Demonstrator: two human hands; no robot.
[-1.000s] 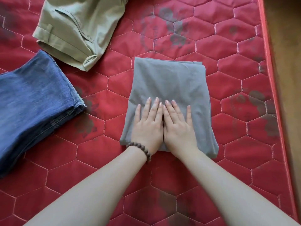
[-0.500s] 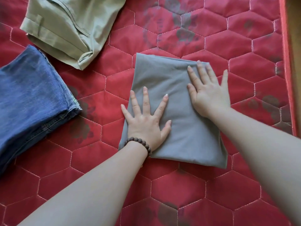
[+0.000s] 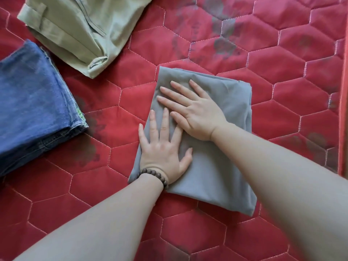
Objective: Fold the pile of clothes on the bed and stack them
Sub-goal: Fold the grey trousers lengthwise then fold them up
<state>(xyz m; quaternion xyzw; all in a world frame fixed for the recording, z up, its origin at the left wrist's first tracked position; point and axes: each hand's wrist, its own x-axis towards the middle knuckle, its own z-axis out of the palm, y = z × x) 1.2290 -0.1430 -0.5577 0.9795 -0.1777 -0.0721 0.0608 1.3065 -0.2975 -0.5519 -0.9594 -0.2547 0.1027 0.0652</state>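
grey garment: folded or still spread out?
Folded. The grey garment lies as a compact rectangle with layered edges at its far right corner; left hand and right hand press flat on it.

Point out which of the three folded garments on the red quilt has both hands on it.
The folded grey garment: the left hand and right hand press flat on it. The blue denim jeans and khaki trousers lie untouched.

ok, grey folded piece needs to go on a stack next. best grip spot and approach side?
Probably the two long side edges of the grey folded garment, one hand from each side, fingers slid under. It lies flat on the red quilt, so there is no raised part to pinch. The left hand and right hand now press flat on top and hold nothing.
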